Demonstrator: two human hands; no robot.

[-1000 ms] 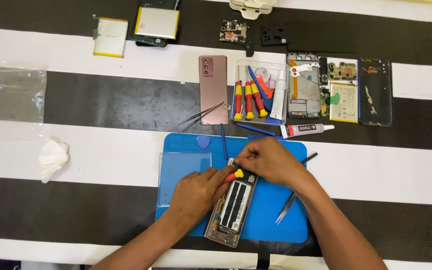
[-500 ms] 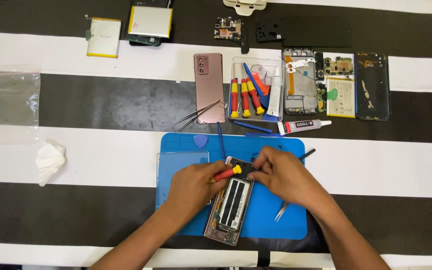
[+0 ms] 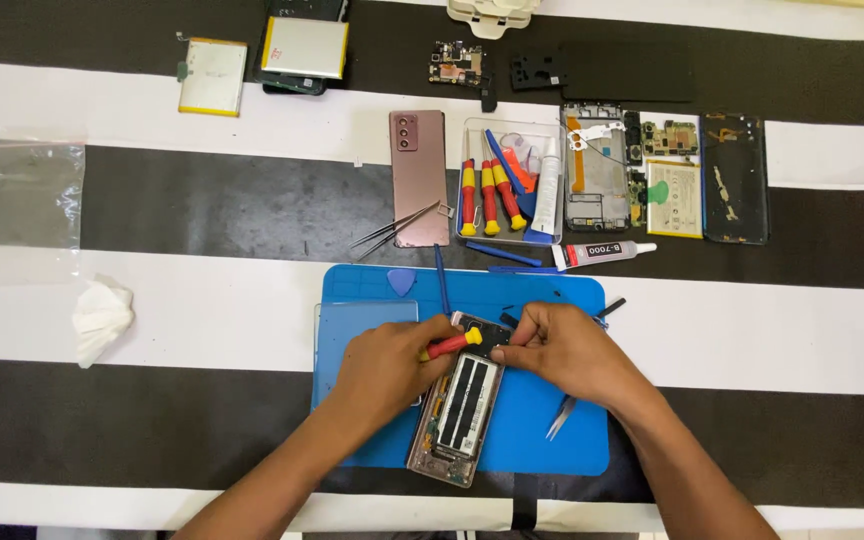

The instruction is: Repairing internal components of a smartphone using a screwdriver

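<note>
An opened phone (image 3: 460, 415) lies tilted on a blue work mat (image 3: 542, 440), its inner parts showing. My left hand (image 3: 387, 365) grips a small red-and-yellow screwdriver (image 3: 452, 344), whose tip points right toward the phone's upper end. My right hand (image 3: 562, 350) rests on that upper end, fingers pinched around a small dark part by the screwdriver tip. What the fingertips hold exactly is hidden.
Tweezers (image 3: 560, 417) lie on the mat right of the phone. A clear tray (image 3: 554, 132) of screwdrivers and pry tools, a bronze back cover (image 3: 419, 175), a glue tube (image 3: 602, 252), another set of tweezers (image 3: 392, 230), dismantled phone parts (image 3: 672, 180), batteries (image 3: 212, 76), a plastic bag (image 3: 24, 195) and a tissue (image 3: 102, 318) surround it.
Both hands slid slightly down and right over the phone's top end. The screwdriver turned from more upright to lying nearly level, pointing right.
</note>
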